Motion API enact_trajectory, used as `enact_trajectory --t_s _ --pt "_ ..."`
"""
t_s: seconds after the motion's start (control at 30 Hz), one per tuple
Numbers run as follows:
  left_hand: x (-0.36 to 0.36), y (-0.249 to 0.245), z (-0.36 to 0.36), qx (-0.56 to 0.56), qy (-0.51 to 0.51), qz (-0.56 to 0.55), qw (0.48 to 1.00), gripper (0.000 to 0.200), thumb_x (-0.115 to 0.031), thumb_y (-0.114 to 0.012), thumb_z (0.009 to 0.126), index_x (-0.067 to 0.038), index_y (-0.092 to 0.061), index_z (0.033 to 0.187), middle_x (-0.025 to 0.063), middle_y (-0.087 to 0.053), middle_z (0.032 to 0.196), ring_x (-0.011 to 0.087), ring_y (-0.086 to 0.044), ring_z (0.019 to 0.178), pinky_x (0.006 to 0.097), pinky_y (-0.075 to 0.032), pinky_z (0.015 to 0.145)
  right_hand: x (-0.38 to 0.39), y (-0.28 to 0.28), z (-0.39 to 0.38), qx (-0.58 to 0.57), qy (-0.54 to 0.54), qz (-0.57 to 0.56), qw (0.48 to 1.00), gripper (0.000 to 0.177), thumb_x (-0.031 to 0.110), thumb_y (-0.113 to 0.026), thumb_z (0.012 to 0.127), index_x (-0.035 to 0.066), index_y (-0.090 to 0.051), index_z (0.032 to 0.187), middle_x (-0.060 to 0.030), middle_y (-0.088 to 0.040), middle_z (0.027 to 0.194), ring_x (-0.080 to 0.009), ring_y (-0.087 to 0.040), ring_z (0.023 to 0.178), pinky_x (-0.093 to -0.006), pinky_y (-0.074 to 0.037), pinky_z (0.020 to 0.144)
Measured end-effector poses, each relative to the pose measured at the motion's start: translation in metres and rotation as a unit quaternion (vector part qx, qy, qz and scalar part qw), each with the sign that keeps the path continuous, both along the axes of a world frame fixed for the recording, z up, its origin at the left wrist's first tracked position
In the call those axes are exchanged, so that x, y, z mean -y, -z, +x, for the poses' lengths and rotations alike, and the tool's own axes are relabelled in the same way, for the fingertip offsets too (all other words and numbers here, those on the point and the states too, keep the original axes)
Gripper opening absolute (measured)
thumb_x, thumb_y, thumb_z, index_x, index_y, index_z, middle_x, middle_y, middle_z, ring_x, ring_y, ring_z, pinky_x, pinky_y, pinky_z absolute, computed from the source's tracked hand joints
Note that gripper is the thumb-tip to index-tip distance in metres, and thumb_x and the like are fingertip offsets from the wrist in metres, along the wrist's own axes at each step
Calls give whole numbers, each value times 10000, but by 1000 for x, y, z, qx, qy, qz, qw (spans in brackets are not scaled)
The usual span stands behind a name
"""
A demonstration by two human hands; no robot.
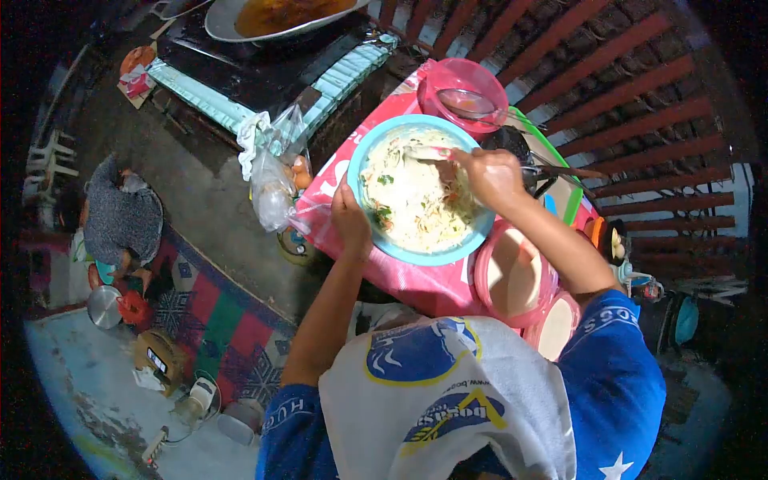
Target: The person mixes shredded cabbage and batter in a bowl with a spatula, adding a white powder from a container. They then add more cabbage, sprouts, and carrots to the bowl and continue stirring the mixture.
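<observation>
A turquoise bowl sits on a table with a pink cloth. It holds a pale, creamy batter flecked with green leaves and orange shreds. My left hand grips the bowl's left rim, thumb near the edge and the other fingers hidden behind the wall. Over the right side of the bowl, my right hand is closed around the handle of a pale spoon. The spoon's far end lies in the batter near the back of the bowl.
A pink basin stands behind the bowl, and lidded pink containers stand at its right. A pan of brown oil rests on the stove. A plastic bag with eggs hangs at left. Another person sits far left.
</observation>
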State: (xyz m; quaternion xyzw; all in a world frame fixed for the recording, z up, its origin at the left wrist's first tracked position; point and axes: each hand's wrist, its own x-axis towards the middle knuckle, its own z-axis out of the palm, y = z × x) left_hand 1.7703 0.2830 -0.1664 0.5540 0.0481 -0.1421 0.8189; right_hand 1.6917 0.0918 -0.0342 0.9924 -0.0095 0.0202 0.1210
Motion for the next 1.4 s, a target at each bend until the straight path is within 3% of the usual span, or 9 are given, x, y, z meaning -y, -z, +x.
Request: enact_trajectory --t_s 0.4,0.6,0.67,0.7,0.77,0.87,1.07,1.2,1.4 --pt "-6 4 1 98 12 61 993 405 -268 -355 961 25 -479 1211 104 -555 1136 166 -531 1012 283 -411 885 -10 -43 -68 -80 224 215 947 188 203 -562 796 147 -659 946 -146 -642 839 -326 -620 710 -421 -483 610" --pt "-8 21 5 37 4 93 995 384 -252 -375 958 16 -482 1213 98 -555 1125 165 -522 1011 285 -407 878 48 58 -28 -63 334 282 897 227 226 -586 781 90 -639 955 -161 -642 791 -307 -631 730 -391 -480 667" --pt "-17 58 15 383 1 490 783 404 -293 -362 954 13 -501 1179 134 -589 1056 220 -580 913 308 -464 787 49 90 1 -34 306 356 882 208 204 -554 805 68 -634 940 -136 -653 763 -250 -643 682 -343 -485 638" --pt "-15 60 11 383 -2 493 782 404 -293 -362 954 13 -501 1179 134 -589 1056 220 -580 913 308 -464 787 51 95 10 -52 301 384 871 199 195 -546 812 68 -635 938 -126 -655 754 -231 -642 652 -328 -485 619" --pt "-6 12 1 59 6 44 997 385 -252 -371 963 24 -483 1206 92 -556 1112 156 -518 1000 276 -410 862 41 86 19 -71 297 412 858 192 185 -538 820 69 -637 935 -115 -658 744 -211 -641 623 -313 -486 599" --pt "-5 7 -1 61 -6 76 995 397 -273 -375 962 22 -485 1204 90 -562 1097 154 -521 989 274 -411 860 10 41 8 -69 251 447 856 210 187 -543 776 97 -637 941 -141 -635 695 -303 -621 629 -392 -488 608" --pt "-4 28 -4 105 -14 121 987 391 -287 -377 957 -13 -491 1211 78 -536 1133 160 -519 991 283 -410 864 -31 6 -44 8 -42 126 991 363 141 -582 711 99 -558 1071 -99 -587 717 -264 -585 515 -367 -467 452" --pt "-4 36 -3 -41 -16 -61 997 364 -262 -367 957 -24 -502 1198 74 -533 1130 170 -519 990 294 -411 864 -41 -6 -76 -4 -55 106 993 322 139 -545 742 111 -566 1062 -85 -576 692 -243 -575 512 -345 -458 452" --pt "-8 -2 -36 35 -64 153 986 358 -232 -344 958 9 -510 1165 104 -556 1087 178 -530 969 309 -422 851 -10 -46 -74 -6 29 221 975 199 97 -596 722 102 -663 909 -107 -614 678 -283 -605 586 -366 -463 515"
